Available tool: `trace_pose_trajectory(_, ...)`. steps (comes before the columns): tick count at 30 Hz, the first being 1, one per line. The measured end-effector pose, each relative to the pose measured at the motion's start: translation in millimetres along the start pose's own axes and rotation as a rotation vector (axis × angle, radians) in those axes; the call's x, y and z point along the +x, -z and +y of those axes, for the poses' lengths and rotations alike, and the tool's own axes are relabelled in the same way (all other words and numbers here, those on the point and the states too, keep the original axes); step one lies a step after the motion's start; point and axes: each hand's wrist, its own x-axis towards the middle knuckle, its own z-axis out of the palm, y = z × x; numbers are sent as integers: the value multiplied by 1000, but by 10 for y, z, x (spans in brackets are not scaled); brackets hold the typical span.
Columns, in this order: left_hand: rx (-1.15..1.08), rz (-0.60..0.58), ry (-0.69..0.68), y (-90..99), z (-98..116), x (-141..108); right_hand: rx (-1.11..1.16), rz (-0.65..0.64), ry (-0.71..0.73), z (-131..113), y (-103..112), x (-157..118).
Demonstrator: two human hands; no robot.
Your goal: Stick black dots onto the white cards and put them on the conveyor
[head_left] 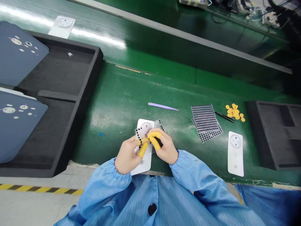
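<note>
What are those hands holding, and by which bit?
The left hand pinches a clear sheet of black dots, seemingly near its lower edge, with fingers in yellow finger cots. Whether the right hand grips it too can't be told.

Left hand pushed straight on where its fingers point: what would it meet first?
Most likely the right hand: its yellow-covered fingers lie directly ahead. This single view leaves depth unclear, so I can't tell whether they already touch.

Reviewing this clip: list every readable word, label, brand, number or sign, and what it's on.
None is readable.
Middle white plate: small marks, too small to read.
Right white plate: small marks, too small to read.
Floor tape: yellow-and-black stripes, no lettering visible.
</note>
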Motion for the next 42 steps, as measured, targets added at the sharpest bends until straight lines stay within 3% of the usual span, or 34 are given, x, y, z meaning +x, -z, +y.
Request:
trace_pose_trajectory(3,-21,-29,33,101,-31,-23,-52,70,-27,14,3,5)
trace_pose_trajectory(5,-36,29,119,232,-85,-102,-96,118,-5,37,20,-6)
trace_pose_trajectory(9,-154,440,297,453,-80,-308,-153,179,97,27,83,-10)
trace_pose_trajectory(11,-334,534,312,438,38,-346,-199,205,150,-61,121,26)
trace_pose_trajectory(15,-521,451,265,198,335,-278,-328,257,284,-354,163,161)
trace_pose_trajectory(18,-534,347,223,41,458,-245,-300,173,288,-494,166,245)
trace_pose_trajectory(21,-544,299,187,-4,484,-256,-259,58,258,-515,185,252)
trace_pose_trajectory(27,-512,287,160,11,460,-264,-471,-33,435,-482,251,154)
trace_pose_trajectory(34,-449,185,147,-12,423,-278,-448,-59,394,-486,267,166)
trace_pose_trajectory(38,-458,205,168,-28,400,-276,-311,-112,321,-419,251,107)
trace_pose_trajectory(42,-578,181,204,-79,390,-207,-176,-65,230,-290,195,32)
